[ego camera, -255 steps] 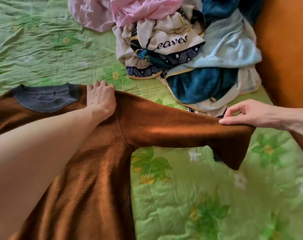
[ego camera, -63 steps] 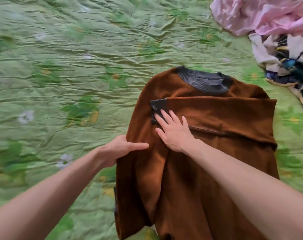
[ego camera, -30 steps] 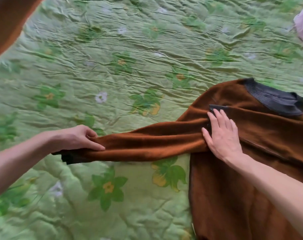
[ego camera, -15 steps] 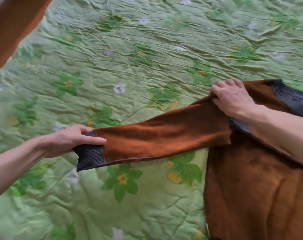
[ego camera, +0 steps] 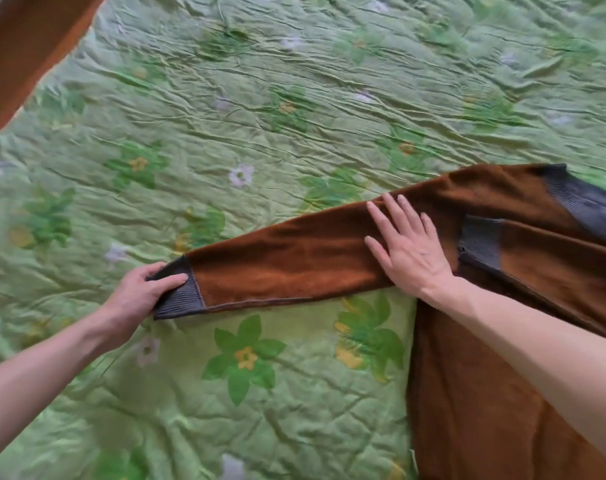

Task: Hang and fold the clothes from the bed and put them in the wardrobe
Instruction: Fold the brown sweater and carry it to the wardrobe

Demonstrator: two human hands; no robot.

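On bedspread [ego camera: 294,98], L hand [ego camera: 138,292] fingers clamp sweater [ego camera: 467,393] cuff [ego camera: 178,292]; R hand [ego camera: 408,251] fingers flat on sleeve [ego camera: 287,258].

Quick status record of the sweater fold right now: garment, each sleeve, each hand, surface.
garment: brown sweater with grey collar, lying on the bed
near sleeve: stretched out sideways, not yet folded in
other sleeve: already folded across the chest, grey cuff showing
left hand: grips the grey cuff of the stretched sleeve
right hand: flat on the shoulder end of that sleeve
surface: green flowered bedspread
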